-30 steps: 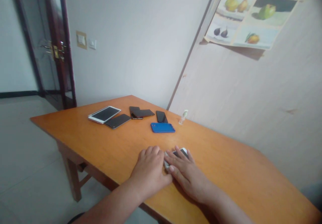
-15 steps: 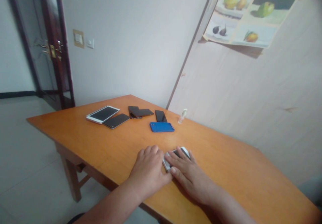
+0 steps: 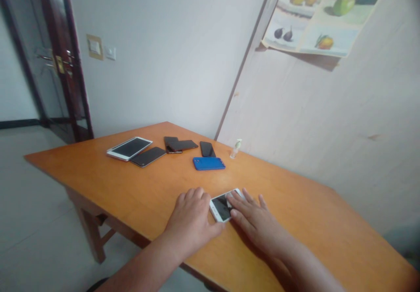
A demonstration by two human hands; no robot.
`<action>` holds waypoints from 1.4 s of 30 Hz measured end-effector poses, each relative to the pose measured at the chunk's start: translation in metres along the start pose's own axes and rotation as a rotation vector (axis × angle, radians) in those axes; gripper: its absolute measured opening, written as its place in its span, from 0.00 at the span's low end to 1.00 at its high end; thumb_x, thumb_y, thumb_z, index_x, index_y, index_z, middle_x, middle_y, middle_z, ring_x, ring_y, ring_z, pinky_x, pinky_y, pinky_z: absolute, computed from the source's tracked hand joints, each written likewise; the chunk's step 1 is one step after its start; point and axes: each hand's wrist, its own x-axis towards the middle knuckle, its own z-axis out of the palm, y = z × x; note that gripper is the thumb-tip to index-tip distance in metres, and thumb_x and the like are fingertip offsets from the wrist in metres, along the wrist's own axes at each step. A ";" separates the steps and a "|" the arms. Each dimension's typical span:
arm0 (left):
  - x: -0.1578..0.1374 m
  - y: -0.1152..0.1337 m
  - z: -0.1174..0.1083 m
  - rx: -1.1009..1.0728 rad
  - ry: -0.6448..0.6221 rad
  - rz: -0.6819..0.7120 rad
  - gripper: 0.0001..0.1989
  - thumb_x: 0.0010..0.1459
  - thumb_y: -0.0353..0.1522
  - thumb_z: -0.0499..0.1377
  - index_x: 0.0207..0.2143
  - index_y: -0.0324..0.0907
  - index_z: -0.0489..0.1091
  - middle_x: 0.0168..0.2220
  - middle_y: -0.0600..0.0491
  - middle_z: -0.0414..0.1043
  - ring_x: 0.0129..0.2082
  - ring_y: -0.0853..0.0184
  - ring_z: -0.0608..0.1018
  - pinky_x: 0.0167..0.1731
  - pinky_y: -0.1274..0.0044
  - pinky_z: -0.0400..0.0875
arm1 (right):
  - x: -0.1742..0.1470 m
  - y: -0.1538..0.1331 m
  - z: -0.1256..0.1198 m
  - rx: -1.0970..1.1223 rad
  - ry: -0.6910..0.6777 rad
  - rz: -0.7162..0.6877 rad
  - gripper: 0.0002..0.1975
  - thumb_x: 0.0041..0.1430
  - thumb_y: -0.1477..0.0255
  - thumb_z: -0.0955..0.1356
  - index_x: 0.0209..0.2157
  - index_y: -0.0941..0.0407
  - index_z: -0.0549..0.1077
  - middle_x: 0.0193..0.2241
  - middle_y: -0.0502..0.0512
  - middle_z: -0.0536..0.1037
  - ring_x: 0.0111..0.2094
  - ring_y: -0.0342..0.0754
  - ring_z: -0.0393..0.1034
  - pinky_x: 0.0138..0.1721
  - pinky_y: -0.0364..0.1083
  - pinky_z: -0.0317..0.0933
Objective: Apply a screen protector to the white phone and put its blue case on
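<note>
A white smartphone (image 3: pixel 222 208) with a dark screen lies face up near the table's front edge. My left hand (image 3: pixel 193 211) grips its left end, the thumb along the near side and the fingers at the far side. Across the phone's right part rests my right hand (image 3: pixel 251 215), its fingers stretched and pressed down. A small pale piece (image 3: pixel 229 198), seemingly a tissue, shows under those fingertips; most of it is hidden. Farther back lies a blue phone case (image 3: pixel 209 163), apart from both hands.
On the wooden table (image 3: pixel 288 213) behind are a white tablet (image 3: pixel 131 148), a dark tablet-like device (image 3: pixel 148 156), a black phone (image 3: pixel 207 149), overlapping dark phones (image 3: pixel 183 145) and a small clear pump bottle (image 3: pixel 235 149). A wall (image 3: pixel 311 108) borders the table's back right.
My right hand has slid rightward over the phone with the pale piece, uncovering more of the screen's left part. My left hand keeps its grip. The view has shifted slightly.
</note>
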 end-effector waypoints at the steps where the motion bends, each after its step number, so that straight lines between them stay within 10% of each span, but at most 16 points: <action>1: 0.000 0.000 0.000 0.000 -0.001 -0.001 0.20 0.52 0.49 0.62 0.38 0.45 0.69 0.42 0.49 0.68 0.47 0.54 0.69 0.45 0.67 0.61 | 0.001 0.006 0.000 -0.032 0.029 0.082 0.30 0.70 0.52 0.52 0.68 0.46 0.53 0.69 0.51 0.52 0.70 0.65 0.34 0.63 0.75 0.27; 4: 0.000 -0.001 0.001 0.001 0.001 0.001 0.21 0.50 0.49 0.63 0.38 0.45 0.69 0.42 0.49 0.68 0.47 0.54 0.69 0.44 0.67 0.61 | -0.001 0.011 -0.002 -0.065 0.040 0.150 0.32 0.68 0.50 0.53 0.68 0.49 0.53 0.69 0.53 0.52 0.70 0.66 0.32 0.63 0.75 0.26; 10: 0.000 -0.003 0.002 -0.002 0.011 0.016 0.21 0.53 0.52 0.61 0.37 0.45 0.68 0.41 0.50 0.67 0.46 0.54 0.69 0.44 0.67 0.61 | -0.015 -0.019 -0.010 0.099 -0.117 -0.172 0.29 0.69 0.50 0.53 0.68 0.40 0.50 0.69 0.47 0.51 0.71 0.59 0.33 0.66 0.70 0.29; 17: 0.001 -0.003 0.002 -0.008 -0.001 0.007 0.21 0.52 0.51 0.62 0.38 0.46 0.68 0.42 0.50 0.68 0.47 0.54 0.69 0.45 0.67 0.61 | -0.007 0.007 -0.004 -0.107 0.064 0.178 0.34 0.68 0.49 0.53 0.67 0.52 0.56 0.68 0.58 0.55 0.70 0.67 0.34 0.62 0.76 0.23; 23: 0.000 -0.004 0.003 -0.004 0.008 0.001 0.21 0.53 0.52 0.62 0.37 0.46 0.68 0.42 0.50 0.68 0.47 0.55 0.69 0.44 0.68 0.61 | -0.018 -0.020 -0.008 0.070 -0.083 -0.171 0.29 0.69 0.51 0.53 0.68 0.41 0.51 0.69 0.48 0.52 0.70 0.58 0.36 0.66 0.69 0.31; 29: 0.001 -0.004 0.002 -0.002 0.004 0.012 0.22 0.52 0.52 0.62 0.38 0.45 0.68 0.41 0.50 0.68 0.46 0.55 0.70 0.44 0.68 0.61 | -0.006 0.002 -0.002 -0.035 0.038 0.091 0.30 0.70 0.54 0.53 0.68 0.51 0.55 0.69 0.55 0.53 0.70 0.64 0.38 0.63 0.75 0.27; 35: 0.001 -0.002 0.000 0.019 -0.005 0.000 0.22 0.53 0.53 0.61 0.39 0.45 0.69 0.42 0.49 0.68 0.47 0.54 0.70 0.44 0.68 0.62 | -0.008 -0.006 0.000 0.020 -0.013 -0.072 0.29 0.70 0.52 0.52 0.68 0.45 0.53 0.69 0.51 0.51 0.70 0.57 0.37 0.65 0.72 0.27; 42: 0.025 0.005 -0.003 0.117 -0.092 0.031 0.23 0.50 0.53 0.62 0.39 0.45 0.71 0.43 0.46 0.71 0.47 0.51 0.71 0.43 0.65 0.64 | 0.007 0.031 0.002 -0.014 0.026 0.113 0.31 0.69 0.53 0.51 0.68 0.49 0.52 0.69 0.54 0.50 0.70 0.61 0.37 0.63 0.74 0.30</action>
